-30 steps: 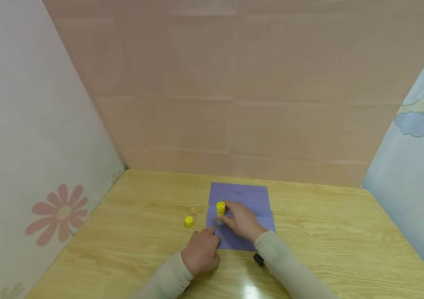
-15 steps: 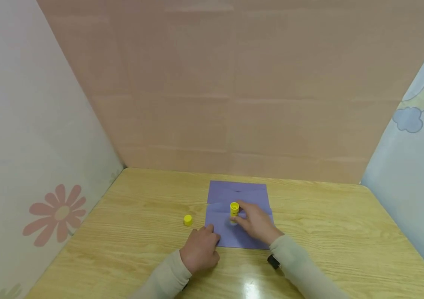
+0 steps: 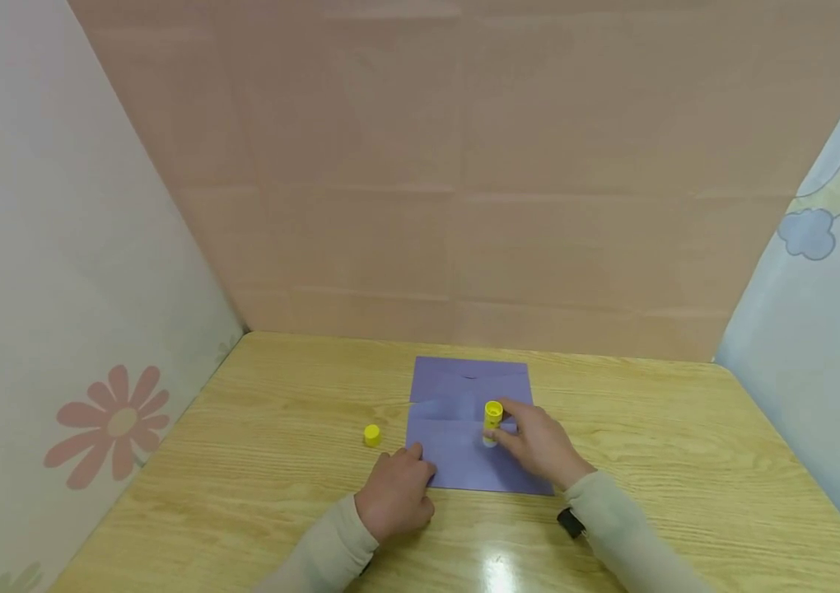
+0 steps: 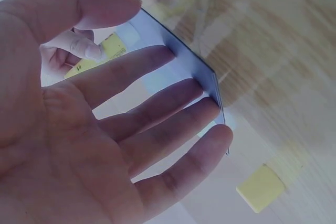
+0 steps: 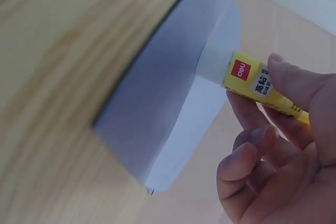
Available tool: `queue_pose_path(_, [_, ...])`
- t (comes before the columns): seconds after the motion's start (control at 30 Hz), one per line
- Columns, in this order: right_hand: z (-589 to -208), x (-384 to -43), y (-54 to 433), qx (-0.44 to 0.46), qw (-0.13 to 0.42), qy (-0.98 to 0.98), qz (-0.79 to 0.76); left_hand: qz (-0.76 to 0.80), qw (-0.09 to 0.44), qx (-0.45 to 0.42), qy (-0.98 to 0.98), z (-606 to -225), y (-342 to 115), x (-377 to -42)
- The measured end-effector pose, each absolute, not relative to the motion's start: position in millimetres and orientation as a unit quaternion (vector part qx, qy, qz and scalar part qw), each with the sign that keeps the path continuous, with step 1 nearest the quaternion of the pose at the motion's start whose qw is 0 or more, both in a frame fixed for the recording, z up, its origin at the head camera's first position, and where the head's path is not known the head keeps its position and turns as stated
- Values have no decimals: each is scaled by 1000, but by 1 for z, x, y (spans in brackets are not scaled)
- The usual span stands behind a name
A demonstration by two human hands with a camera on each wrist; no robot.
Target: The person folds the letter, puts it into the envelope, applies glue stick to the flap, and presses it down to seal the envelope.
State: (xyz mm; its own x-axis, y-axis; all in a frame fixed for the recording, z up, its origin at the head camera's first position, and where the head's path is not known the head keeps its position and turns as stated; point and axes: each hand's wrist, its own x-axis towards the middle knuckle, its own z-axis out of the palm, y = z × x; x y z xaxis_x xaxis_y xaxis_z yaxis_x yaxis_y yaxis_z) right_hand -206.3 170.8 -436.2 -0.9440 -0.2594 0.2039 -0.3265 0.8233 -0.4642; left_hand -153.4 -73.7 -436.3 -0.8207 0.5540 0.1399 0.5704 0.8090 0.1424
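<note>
My right hand (image 3: 544, 446) pinches a yellow glue stick (image 3: 492, 423) between thumb and fingers. The stick stands nearly upright, its white end down against a purple folded paper (image 3: 457, 465) that looks like an envelope. In the right wrist view, the white end of the glue stick (image 5: 252, 80) meets the paper beside a crease. My left hand (image 3: 395, 497) rests with its fingertips on the paper's near left corner. The left wrist view shows the fingers of that left hand (image 4: 89, 135) extended and spread, holding nothing. A yellow cap (image 3: 371, 436) sits left of the paper.
The wooden table (image 3: 301, 412) reaches back to a brown paper-covered wall (image 3: 464, 206). Pale walls stand at both sides, the left wall (image 3: 57, 247) with a flower print and the right wall (image 3: 798, 329) with a moon and cloud.
My right hand has slid the glue stick to the right across the paper, from near its left edge to right of its middle. The left hand has stayed at the corner.
</note>
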Motion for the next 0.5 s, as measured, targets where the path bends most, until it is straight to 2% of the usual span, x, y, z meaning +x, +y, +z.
queue_pose_path(0.5, [-433,-202,200,137,56,-957,247,-95,36,-296,-950,-436,-74,-154])
